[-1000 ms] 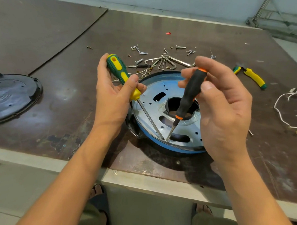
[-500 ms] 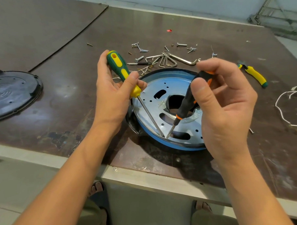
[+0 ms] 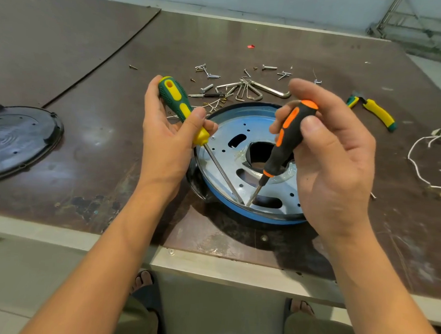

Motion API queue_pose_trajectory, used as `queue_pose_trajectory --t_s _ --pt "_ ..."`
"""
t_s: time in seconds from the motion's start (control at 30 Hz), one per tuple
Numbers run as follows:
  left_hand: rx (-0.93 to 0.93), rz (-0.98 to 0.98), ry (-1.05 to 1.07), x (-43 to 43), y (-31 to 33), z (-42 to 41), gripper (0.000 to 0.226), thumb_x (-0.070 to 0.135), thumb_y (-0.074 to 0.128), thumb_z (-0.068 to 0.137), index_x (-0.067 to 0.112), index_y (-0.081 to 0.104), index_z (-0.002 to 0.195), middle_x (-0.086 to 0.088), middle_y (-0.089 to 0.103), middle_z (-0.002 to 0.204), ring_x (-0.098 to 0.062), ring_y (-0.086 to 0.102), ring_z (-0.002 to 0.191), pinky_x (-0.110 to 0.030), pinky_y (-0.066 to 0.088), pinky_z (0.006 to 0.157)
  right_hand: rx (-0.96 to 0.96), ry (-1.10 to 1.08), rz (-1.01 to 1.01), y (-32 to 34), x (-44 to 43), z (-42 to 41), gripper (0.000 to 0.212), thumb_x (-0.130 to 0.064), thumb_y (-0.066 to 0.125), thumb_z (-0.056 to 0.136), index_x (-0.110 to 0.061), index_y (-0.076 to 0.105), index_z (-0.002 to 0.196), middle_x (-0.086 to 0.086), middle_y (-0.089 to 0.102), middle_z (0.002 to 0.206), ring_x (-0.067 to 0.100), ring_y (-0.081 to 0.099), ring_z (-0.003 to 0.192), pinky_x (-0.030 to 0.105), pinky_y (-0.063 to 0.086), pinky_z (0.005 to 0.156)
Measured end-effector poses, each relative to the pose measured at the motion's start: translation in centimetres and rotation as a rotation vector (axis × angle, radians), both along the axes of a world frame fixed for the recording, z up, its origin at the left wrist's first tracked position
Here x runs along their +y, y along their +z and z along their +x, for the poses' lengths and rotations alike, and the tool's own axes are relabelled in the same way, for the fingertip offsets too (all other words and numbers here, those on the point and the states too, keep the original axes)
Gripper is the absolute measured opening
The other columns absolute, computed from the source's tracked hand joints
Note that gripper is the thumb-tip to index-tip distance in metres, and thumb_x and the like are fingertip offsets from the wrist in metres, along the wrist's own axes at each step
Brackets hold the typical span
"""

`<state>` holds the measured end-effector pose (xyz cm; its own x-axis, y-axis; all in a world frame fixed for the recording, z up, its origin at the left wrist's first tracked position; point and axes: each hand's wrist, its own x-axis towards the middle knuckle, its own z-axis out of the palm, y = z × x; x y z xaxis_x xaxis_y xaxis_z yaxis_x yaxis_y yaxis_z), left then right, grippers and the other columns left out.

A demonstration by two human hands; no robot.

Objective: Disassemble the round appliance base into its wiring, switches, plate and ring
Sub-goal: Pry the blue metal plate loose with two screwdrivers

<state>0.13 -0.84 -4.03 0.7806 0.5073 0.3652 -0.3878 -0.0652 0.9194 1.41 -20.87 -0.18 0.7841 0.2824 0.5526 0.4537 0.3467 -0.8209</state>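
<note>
**Prying the plate from the ring with two screwdrivers**

The base sits on the surface [image 3: 89, 148] near its front edge, metal plate [image 3: 244, 126] facing up inside the blue ring [image 3: 237, 212]. The left hand [image 3: 170, 144] has its fingers curled round the green screwdriver [image 3: 181, 107], thumb pressed on the handle. The right hand [image 3: 333, 159] pinches the black screwdriver [image 3: 286, 142] between thumb and fingers. Both tips meet at the plate's near edge, right at the seam with the ring. The step in hand looks like levering the plate loose, since screws [image 3: 208, 74] already lie out behind the base and wire [image 3: 416, 160] lies well to the right. Next, one tip likely needs to wedge into the seam and hold while the other works along it. A slip could gouge the plate or jab a hand.
</note>
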Motion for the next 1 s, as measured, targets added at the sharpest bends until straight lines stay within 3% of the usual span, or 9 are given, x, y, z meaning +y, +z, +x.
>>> queue_pose_trajectory --t_s 0.17,0.33,0.43,0.57,0.67,0.77,0.83,0.9,1.0 --pt "-0.009 0.028 -0.006 0.07 -0.14 0.16 0.06 0.003 0.059 0.098 0.026 0.026 0.143 0.041 0.063 0.102 -0.021 0.073 0.08 -0.035 0.06 0.083 -0.06 -0.037 -0.028 0.41 0.43 -0.33 0.032 -0.034 0.062 0.102 -0.01 0.063 0.123 -0.001 0.06 0.092 0.021 0.054 0.082 0.032 0.05 0.072" --pt "-0.008 0.046 0.002 0.02 -0.08 0.03 0.06 0.003 0.058 0.099 0.026 0.025 0.143 0.044 0.062 0.099 -0.021 0.073 0.08 -0.034 0.06 0.083 -0.017 -0.064 0.002 0.03 0.18 -0.07 0.025 -0.003 0.054 0.103 -0.007 0.058 0.128 0.006 0.068 0.098 0.022 0.067 0.091 0.036 0.055 0.082" --pt "-0.008 0.054 0.009 0.03 -0.03 0.08 0.061 0.004 0.059 0.098 0.026 0.025 0.143 0.044 0.061 0.101 -0.02 0.072 0.08 -0.035 0.06 0.084 -0.005 -0.034 0.0 0.19 0.23 -0.23 0.022 -0.007 0.048 0.105 -0.006 0.058 0.124 0.01 0.07 0.104 0.024 0.067 0.098 0.037 0.053 0.088" --pt "-0.014 0.056 0.006 0.03 -0.01 0.1 0.059 0.003 0.059 0.098 0.027 0.026 0.141 0.044 0.061 0.1 -0.019 0.072 0.079 -0.037 0.06 0.085 -0.107 -0.121 -0.05 0.36 0.5 -0.15 0.023 -0.006 0.064 0.096 -0.014 0.06 0.118 0.005 0.055 0.094 0.013 0.052 0.086 0.025 0.046 0.079" --pt "-0.018 0.044 -0.001 -0.02 0.0 0.08 0.06 0.002 0.058 0.099 0.025 0.024 0.142 0.045 0.062 0.097 -0.018 0.072 0.078 -0.035 0.06 0.084 -0.014 -0.112 -0.008 0.04 0.14 0.1 0.022 0.0 0.057 0.099 -0.009 0.062 0.118 0.008 0.065 0.097 0.015 0.064 0.086 0.029 0.053 0.08" --pt "-0.011 0.021 -0.008 -0.07 0.07 0.06 0.064 0.002 0.059 0.098 0.02 0.023 0.148 0.041 0.063 0.101 -0.02 0.072 0.079 -0.033 0.059 0.082 0.022 -0.05 0.021 0.17 0.15 0.04 0.019 -0.008 0.053 0.101 -0.008 0.061 0.118 0.011 0.069 0.102 0.025 0.067 0.093 0.034 0.053 0.083" --pt "-0.004 0.002 -0.007 -0.06 0.13 0.03 0.066 0.003 0.06 0.098 0.017 0.023 0.151 0.031 0.062 0.112 -0.021 0.073 0.079 -0.033 0.059 0.082 -0.035 -0.057 0.001 0.44 0.45 -0.05 0.018 -0.016 0.064 0.099 -0.01 0.061 0.116 0.007 0.062 0.099 0.018 0.059 0.092 0.03 0.05 0.08" --pt "-0.001 -0.015 -0.007 -0.07 0.2 -0.03 0.069 0.004 0.061 0.098 0.017 0.022 0.153 0.018 0.054 0.126 -0.02 0.073 0.08 -0.036 0.06 0.084 -0.068 -0.085 -0.012 0.34 0.5 0.06 0.02 -0.011 0.067 0.096 -0.012 0.062 0.116 0.003 0.058 0.094 0.012 0.055 0.086 0.027 0.049 0.076" --pt "-0.006 -0.013 -0.006 -0.02 0.05 0.02 0.071 0.006 0.062 0.098 0.017 0.021 0.154 0.016 0.052 0.129 -0.019 0.073 0.079 -0.038 0.06 0.085 -0.029 -0.045 -0.009 -0.05 0.22 0.11 0.024 0.0 0.052 0.101 -0.008 0.06 0.122 0.011 0.066 0.098 0.023 0.065 0.09 0.038 0.055 0.083"
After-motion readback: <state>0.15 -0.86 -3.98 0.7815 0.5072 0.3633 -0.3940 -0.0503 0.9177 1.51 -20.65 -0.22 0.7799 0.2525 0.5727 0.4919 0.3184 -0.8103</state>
